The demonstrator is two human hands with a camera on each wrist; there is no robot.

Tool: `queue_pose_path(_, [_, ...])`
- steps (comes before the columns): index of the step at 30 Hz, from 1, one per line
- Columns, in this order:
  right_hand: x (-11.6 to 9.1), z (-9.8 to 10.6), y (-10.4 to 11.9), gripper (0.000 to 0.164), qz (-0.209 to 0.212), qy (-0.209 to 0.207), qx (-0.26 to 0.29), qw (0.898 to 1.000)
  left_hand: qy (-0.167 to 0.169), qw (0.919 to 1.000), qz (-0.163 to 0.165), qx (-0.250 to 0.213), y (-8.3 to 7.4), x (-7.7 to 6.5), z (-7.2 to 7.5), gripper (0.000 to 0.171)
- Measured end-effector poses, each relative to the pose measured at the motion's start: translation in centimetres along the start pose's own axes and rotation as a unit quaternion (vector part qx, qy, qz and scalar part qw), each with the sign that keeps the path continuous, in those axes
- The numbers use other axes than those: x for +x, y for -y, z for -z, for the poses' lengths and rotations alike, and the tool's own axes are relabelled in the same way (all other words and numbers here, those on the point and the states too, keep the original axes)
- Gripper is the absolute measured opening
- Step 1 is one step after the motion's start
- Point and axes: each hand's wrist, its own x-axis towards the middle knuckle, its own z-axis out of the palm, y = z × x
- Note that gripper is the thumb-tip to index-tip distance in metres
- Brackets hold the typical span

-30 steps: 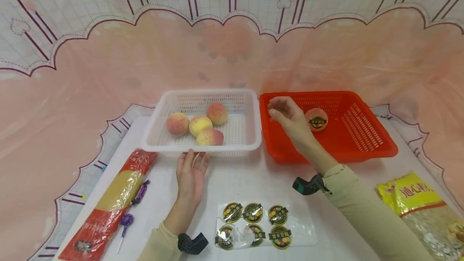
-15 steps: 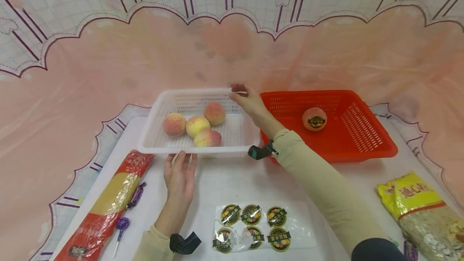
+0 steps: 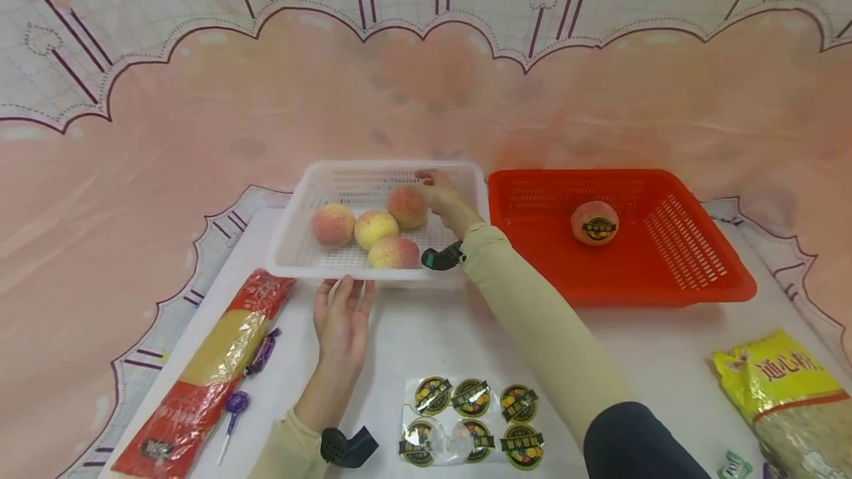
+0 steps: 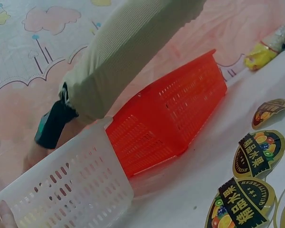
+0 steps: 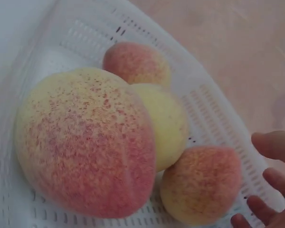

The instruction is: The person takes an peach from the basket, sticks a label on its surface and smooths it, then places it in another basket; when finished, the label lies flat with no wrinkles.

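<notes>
A white basket (image 3: 459, 272) holds several yellow-and-red peaches. My right hand (image 3: 444, 198) reaches into it from the right, beside the rear peach (image 3: 406, 207). In the right wrist view its spread fingers (image 5: 275, 183) are close to that peach (image 5: 202, 183), with a gap showing. Another peach (image 5: 88, 142) looms large in the foreground there. My left hand (image 3: 342, 324) lies palm up at the basket's front, fingertips touching the wall under the rim. The left wrist view shows only its fingertips (image 4: 5, 216) at the basket's edge.
A red basket (image 3: 665, 294) on the right holds one stickered peach (image 3: 594, 224). A sheet of round fruit stickers (image 3: 472, 398) lies in front. A long red-and-yellow packet (image 3: 206, 368), wrapped candy (image 3: 263, 352) and lollipop (image 3: 236, 403) are left; a yellow bag (image 3: 779, 368) is right.
My right hand has moved left from over the red basket into the white one, down beside the rear peach. The left hand has stayed at the white basket's front.
</notes>
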Motion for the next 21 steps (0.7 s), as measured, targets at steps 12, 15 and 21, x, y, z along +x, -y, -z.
queue_pose_path(12, [2.1, -0.8, -1.5, 0.067, -0.1, 0.025, 0.02, 0.994, -0.008, 0.9999, 0.006, 0.002, 0.2, -0.1, -0.2, 0.025])
queue_pose_path(15, [2.2, -0.9, -1.6, 0.064, -0.095, 0.015, 0.013, 0.995, -0.007, 0.9999, 0.009, 0.002, 0.2, -0.1, -0.1, 0.025])
queue_pose_path(21, [1.7, -1.1, -0.8, 0.062, -0.083, 0.012, 0.029, 0.996, -0.01, 0.9999, 0.008, -0.001, 0.1, 0.3, 0.0, 0.024])
